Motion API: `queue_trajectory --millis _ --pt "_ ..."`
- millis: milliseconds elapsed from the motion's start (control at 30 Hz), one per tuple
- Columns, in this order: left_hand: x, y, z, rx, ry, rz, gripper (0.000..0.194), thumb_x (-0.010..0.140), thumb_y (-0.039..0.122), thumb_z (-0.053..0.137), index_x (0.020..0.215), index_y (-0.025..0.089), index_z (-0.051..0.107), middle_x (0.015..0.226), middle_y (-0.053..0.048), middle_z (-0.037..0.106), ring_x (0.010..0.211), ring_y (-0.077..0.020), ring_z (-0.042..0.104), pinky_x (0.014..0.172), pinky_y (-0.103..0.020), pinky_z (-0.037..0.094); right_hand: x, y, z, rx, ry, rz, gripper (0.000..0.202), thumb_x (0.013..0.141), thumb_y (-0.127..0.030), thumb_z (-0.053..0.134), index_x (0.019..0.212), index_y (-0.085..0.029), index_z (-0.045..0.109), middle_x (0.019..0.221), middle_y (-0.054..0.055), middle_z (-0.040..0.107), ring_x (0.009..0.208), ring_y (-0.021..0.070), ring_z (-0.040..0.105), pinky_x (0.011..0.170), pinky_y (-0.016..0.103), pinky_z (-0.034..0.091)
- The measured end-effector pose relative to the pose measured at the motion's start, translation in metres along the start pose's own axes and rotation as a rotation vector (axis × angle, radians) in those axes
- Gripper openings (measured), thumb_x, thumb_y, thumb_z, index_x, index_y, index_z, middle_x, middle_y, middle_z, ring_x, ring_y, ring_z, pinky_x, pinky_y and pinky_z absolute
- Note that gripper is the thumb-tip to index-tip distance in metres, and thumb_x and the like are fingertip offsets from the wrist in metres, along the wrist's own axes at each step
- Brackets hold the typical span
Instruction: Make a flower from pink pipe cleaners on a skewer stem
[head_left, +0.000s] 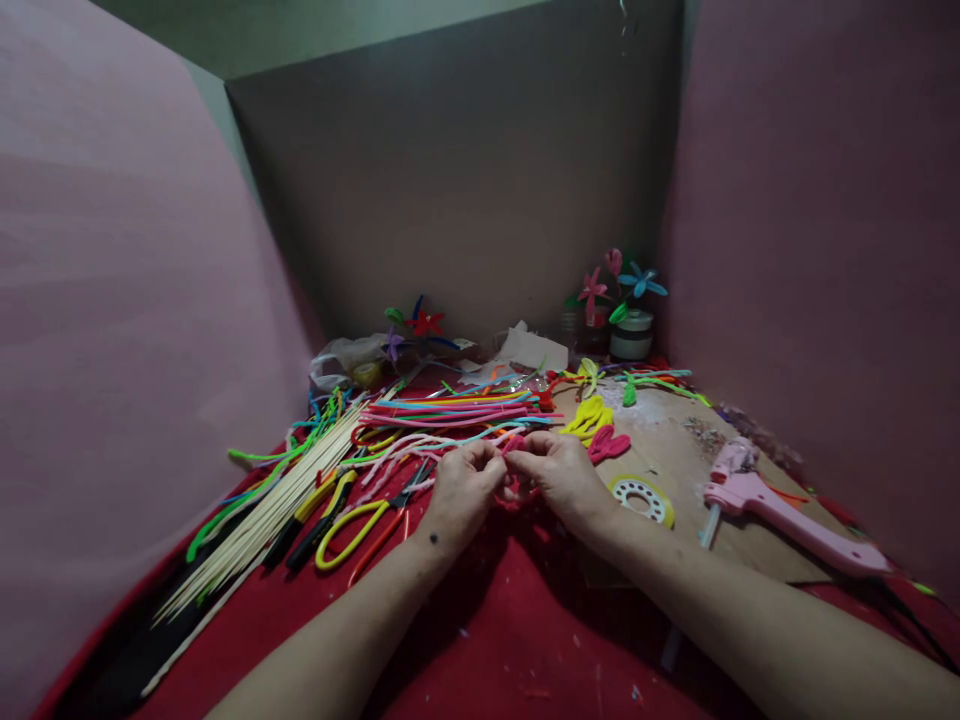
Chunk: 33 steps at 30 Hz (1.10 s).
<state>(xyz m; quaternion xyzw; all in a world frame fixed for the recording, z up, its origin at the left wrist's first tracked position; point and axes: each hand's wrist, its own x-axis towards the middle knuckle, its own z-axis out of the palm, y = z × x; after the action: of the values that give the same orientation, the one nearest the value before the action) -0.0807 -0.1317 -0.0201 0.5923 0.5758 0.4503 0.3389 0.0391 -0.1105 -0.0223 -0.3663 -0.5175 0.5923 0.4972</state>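
Observation:
Both hands meet near the middle of the view, over the red cloth [495, 640]. My left hand [466, 485] is closed, thumb and fingertips pinching a pink pipe cleaner [513, 446]. My right hand [559, 475] pinches the same pipe cleaner from the other side, its fingertips nearly touching the left ones. The fingers hide most of its shape. Just right of my right hand lie a looped pink pipe-cleaner piece [609, 444] and yellow pipe-cleaner loops [589, 420]. Behind the hands is a bundle of coloured pipe cleaners [457, 410].
Left are wooden sticks [277, 500], pliers [322, 515] and yellow-handled scissors [356, 530]. A pink glue gun [787, 515] and a tape roll [642, 500] rest on cardboard [697, 545] at right. Pipe-cleaner flowers [592, 290] stand at the back, near a jar [631, 337].

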Motion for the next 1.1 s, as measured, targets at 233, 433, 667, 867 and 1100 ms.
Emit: queue_trajectory --millis 233,433,667,867,1100 --pt "0.002 -0.001 -0.001 0.073 -0.011 0.058 0.013 0.072 0.021 0.048 0.064 0.014 0.055 0.053 0.002 0.056 0.047 -0.0102 0.054 0.049 -0.020 0.040 -0.002 -0.002 0.000 0.013 0.003 0.029 0.007 0.061 -0.017 0.060 0.055 -0.014 0.057 0.043 -0.005 0.053 0.037 0.0081 0.049 0.038 0.019 0.037" --pt "0.003 -0.001 -0.007 0.014 -0.082 0.076 0.010 0.071 0.021 0.052 0.069 0.013 0.057 0.060 0.001 0.057 0.052 -0.0091 0.052 0.054 -0.020 0.040 0.003 0.000 -0.006 -0.025 -0.032 -0.018 0.011 0.065 -0.023 0.060 0.062 -0.013 0.061 0.046 -0.003 0.055 0.038 0.0076 0.047 0.039 0.019 0.036" --pt "0.001 0.004 -0.011 -0.170 -0.211 -0.066 0.017 0.070 0.028 0.056 0.065 0.011 0.057 0.054 0.000 0.057 0.045 -0.0095 0.051 0.047 -0.021 0.036 0.005 -0.004 -0.007 -0.040 -0.018 0.005 0.013 0.063 -0.024 0.061 0.056 -0.014 0.056 0.045 -0.003 0.053 0.038 0.0088 0.048 0.040 0.021 0.037" --pt "0.000 0.001 -0.011 0.113 -0.141 0.113 0.015 0.074 0.025 0.053 0.070 0.013 0.061 0.062 -0.001 0.059 0.056 -0.0115 0.051 0.057 -0.023 0.038 0.005 0.000 -0.006 -0.055 -0.069 0.039 0.011 0.060 -0.024 0.061 0.063 -0.014 0.058 0.051 -0.002 0.056 0.040 0.0092 0.047 0.040 0.022 0.038" --pt "-0.002 -0.001 -0.010 0.236 0.068 0.329 0.014 0.077 0.027 0.054 0.069 0.017 0.058 0.063 0.000 0.057 0.058 -0.0111 0.049 0.059 -0.023 0.038 0.007 0.003 -0.009 -0.057 -0.030 0.010 0.014 0.061 -0.024 0.061 0.054 -0.015 0.052 0.042 -0.005 0.047 0.036 0.0063 0.040 0.037 0.019 0.031"
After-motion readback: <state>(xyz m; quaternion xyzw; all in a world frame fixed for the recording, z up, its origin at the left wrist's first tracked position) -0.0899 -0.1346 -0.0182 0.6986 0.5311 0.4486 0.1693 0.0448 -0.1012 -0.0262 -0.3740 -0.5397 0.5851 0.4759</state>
